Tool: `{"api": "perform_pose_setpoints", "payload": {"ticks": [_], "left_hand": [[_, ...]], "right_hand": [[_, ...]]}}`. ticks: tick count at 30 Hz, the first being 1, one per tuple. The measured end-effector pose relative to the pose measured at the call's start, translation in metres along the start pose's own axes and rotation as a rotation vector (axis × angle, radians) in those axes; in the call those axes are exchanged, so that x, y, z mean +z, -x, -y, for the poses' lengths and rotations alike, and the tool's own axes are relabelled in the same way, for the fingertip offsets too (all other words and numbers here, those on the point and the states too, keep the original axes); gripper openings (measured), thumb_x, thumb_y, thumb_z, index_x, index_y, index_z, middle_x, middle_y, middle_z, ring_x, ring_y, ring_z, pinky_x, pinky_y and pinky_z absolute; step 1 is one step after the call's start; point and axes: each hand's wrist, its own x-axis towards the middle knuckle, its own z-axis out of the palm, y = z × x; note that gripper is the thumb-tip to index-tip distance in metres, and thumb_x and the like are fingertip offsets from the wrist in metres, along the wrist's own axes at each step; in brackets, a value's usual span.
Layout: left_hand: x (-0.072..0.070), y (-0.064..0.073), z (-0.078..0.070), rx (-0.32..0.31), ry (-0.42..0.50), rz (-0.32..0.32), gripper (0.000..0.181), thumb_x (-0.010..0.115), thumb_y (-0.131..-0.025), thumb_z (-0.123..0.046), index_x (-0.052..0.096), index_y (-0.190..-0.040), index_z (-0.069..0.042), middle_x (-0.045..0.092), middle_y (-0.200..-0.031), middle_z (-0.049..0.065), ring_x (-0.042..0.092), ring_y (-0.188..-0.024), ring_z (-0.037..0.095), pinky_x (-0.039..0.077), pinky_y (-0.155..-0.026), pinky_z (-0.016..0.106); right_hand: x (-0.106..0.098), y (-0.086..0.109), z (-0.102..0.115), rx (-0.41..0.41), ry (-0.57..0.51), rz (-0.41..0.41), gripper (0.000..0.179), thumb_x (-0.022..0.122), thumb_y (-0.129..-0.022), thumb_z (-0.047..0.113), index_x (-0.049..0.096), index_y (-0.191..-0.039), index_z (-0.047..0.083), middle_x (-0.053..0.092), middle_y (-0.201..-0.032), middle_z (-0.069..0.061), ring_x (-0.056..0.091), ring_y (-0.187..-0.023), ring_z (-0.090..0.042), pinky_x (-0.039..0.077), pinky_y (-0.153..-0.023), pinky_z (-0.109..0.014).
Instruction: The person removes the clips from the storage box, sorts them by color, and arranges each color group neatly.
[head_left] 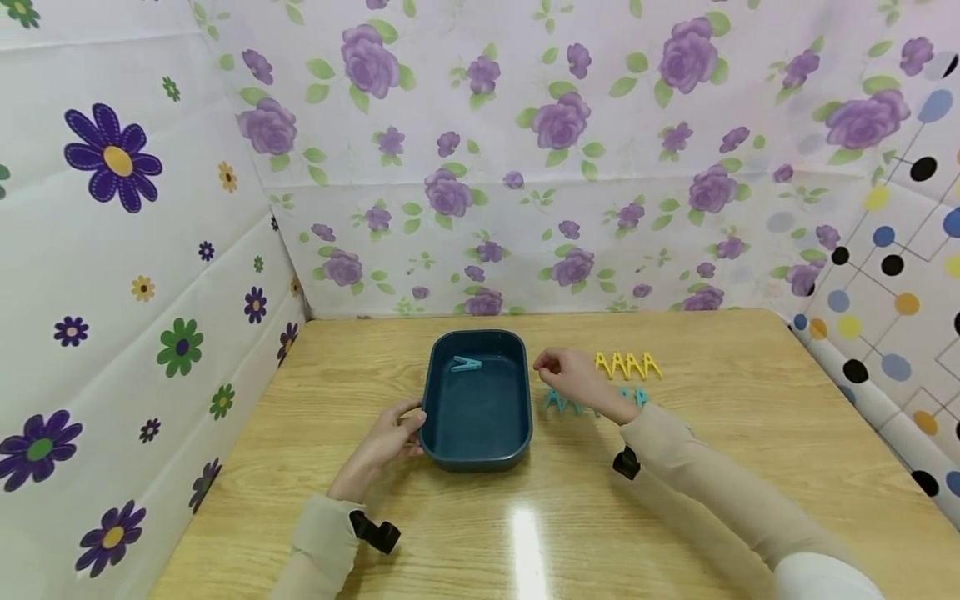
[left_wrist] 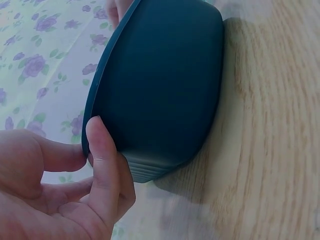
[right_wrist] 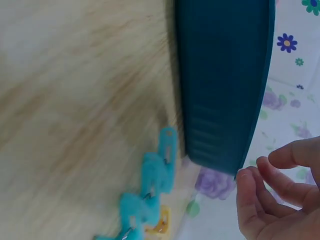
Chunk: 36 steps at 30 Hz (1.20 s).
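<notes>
A dark blue plastic basin (head_left: 476,463) stands on the table, and one light blue clothespin (head_left: 466,364) lies inside it towards the back. My left hand (head_left: 393,435) pinches the basin's left rim, thumb on one side and fingers against the outer wall (left_wrist: 165,85). Just off the basin's right rim hovers my right hand (head_left: 577,377). Its fingers are bent loosely, with a gap between thumb and index in the right wrist view and nothing visible held. Beneath that forearm is a row of light blue clothespins (head_left: 557,401), partly hidden by it.
Behind the blue row, several yellow clothespins (head_left: 627,365) are lined up on the wooden table (head_left: 450,533). Flower-patterned cloth (head_left: 487,175) hangs along the table's back edge, with more patterned cloth at the left and right.
</notes>
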Motion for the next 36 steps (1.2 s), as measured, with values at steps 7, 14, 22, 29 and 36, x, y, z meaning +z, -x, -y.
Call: {"api": "perform_pose_setpoints", "payload": {"ticks": [7,14,22,29,36], "left_hand": [[-0.001,0.000,0.000,0.000,0.014,-0.001,0.047,0.042,-0.104,-0.011,0.031,-0.147,0.003,0.058,-0.074,0.000,0.054,-0.061,0.007,0.051,-0.062,0.025],[-0.003,-0.001,-0.001,-0.001,0.008,-0.002,0.047,0.042,-0.104,-0.012,0.031,-0.147,0.002,0.059,-0.074,-0.002,0.055,-0.062,0.007,0.051,-0.061,0.025],[-0.001,-0.002,0.000,-0.005,-0.003,-0.015,0.045,0.043,-0.104,-0.011,0.034,-0.147,0.000,0.058,-0.072,-0.002,0.054,-0.062,0.009,0.050,-0.060,0.025],[-0.001,-0.002,0.001,-0.011,0.003,-0.011,0.046,0.043,-0.104,-0.012,0.033,-0.148,-0.001,0.059,-0.072,-0.001,0.055,-0.062,0.009,0.050,-0.060,0.025],[0.000,-0.002,0.001,-0.004,-0.004,-0.019,0.047,0.044,-0.104,-0.012,0.032,-0.148,-0.001,0.060,-0.074,0.000,0.055,-0.062,0.009,0.050,-0.060,0.025]], "right_hand": [[0.003,-0.025,0.020,-0.034,0.017,0.029,0.017,0.055,-0.096,0.011,0.068,-0.103,0.003,0.069,-0.099,-0.011,0.064,-0.085,-0.021,0.053,-0.074,-0.035],[0.007,-0.051,0.037,0.009,0.052,0.119,0.018,0.056,-0.096,0.011,0.068,-0.106,0.002,0.069,-0.104,-0.013,0.065,-0.092,-0.024,0.053,-0.080,-0.037],[0.010,-0.062,0.050,0.077,0.147,0.213,0.017,0.058,-0.093,0.010,0.073,-0.099,0.003,0.071,-0.094,-0.012,0.062,-0.073,-0.017,0.052,-0.071,-0.031],[0.001,-0.081,0.076,0.146,0.096,0.405,0.017,0.057,-0.094,0.012,0.071,-0.096,0.001,0.071,-0.093,-0.014,0.068,-0.075,-0.020,0.056,-0.073,-0.031],[0.011,-0.110,0.089,0.149,0.107,0.485,0.016,0.055,-0.092,0.008,0.065,-0.082,0.001,0.051,-0.069,-0.002,0.040,-0.056,-0.009,0.040,-0.060,-0.025]]}}
